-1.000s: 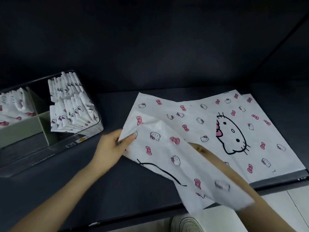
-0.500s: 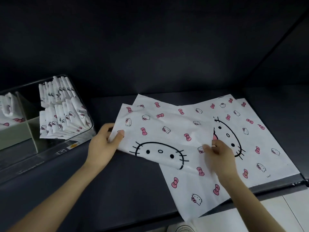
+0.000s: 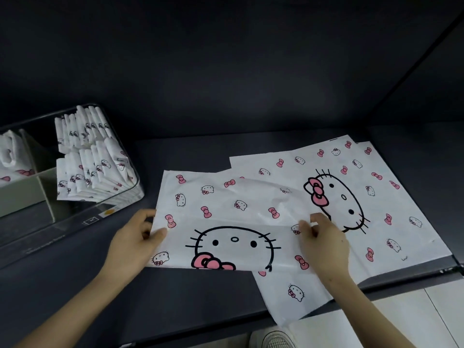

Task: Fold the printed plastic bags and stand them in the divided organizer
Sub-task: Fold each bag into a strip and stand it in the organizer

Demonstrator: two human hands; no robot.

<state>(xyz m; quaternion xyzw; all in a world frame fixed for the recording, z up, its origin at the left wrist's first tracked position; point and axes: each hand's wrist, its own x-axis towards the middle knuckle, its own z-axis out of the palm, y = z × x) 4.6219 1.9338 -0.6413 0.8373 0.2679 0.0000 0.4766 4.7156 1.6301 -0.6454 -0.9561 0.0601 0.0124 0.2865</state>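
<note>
Folding in progress: organizer partly filled, flat bags left

Worktop (image 3: 175, 297) is dark and carries everything. Flat bags (image 3: 381, 197), unfolded and overlapping, lie on its right side, with the near corner hanging over the front edge; at least two, exact count not clear. Top bag (image 3: 226, 209) lies across their left part, with what looks like a first crease across its width, so I judge it early in its fold.

Organizer (image 3: 75, 222) is clear-walled and sits at the left rear, well apart from the top bag. Folded bags (image 3: 93, 167) stand packed in two rows in its right compartment. More white bags (image 3: 10, 151) are in a left compartment, partly out of frame. The near compartment looks unfilled.

Rough judgement: many done, this one plus the flat ones to go.

Left hand (image 3: 133, 242) pinches the top bag's left edge, thumb on top, fingers (image 3: 147, 218) curled under. Right hand (image 3: 324, 244) is palm down at the bag's right edge, fingertips clamped on the plastic. Both forearms reach in from the near side. A shoe (image 3: 273, 340) shows at the bottom edge.
</note>
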